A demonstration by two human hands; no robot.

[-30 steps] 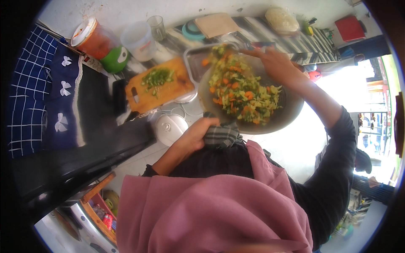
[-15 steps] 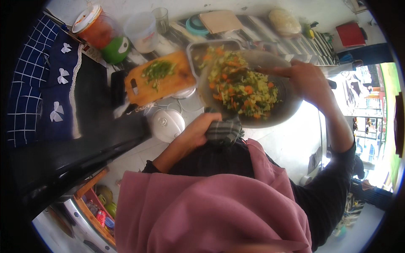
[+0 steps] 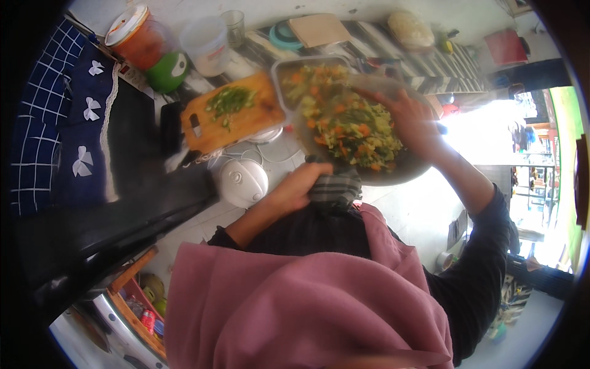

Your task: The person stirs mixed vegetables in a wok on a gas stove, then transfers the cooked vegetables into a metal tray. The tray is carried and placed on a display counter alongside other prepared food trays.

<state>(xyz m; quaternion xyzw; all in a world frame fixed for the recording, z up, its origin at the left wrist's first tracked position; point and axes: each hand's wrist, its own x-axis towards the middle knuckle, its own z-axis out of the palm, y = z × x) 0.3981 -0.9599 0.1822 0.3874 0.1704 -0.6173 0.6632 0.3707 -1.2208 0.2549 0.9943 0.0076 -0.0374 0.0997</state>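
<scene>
My left hand [image 3: 301, 187] is closed round a dark plaid cloth [image 3: 335, 187] at the near side of a wide pan [image 3: 415, 166]; the handle under it is hidden. The pan leans to the left, its lip over a rectangular metal tray [image 3: 316, 59]. Cooked chopped vegetables [image 3: 362, 135], orange and green, lie in the pan, and some are in the tray. My right hand [image 3: 412, 120] grips a wooden spatula [image 3: 372, 93] above the pan, its tip blurred among the vegetables near the tray.
Left of the tray is a wooden cutting board [image 3: 267, 111] with sliced greens [image 3: 232, 100]. A white round lid-like object [image 3: 244, 182] sits below it. Plastic tubs [image 3: 206, 46], a glass [image 3: 233, 29] and a teal lid [image 3: 284, 37] stand behind. A black surface [image 3: 135, 147] spans the left.
My right hand has moved left with the spatula, toward the tray. More vegetables now show in the tray. My left hand and the cloth have shifted slightly right.
</scene>
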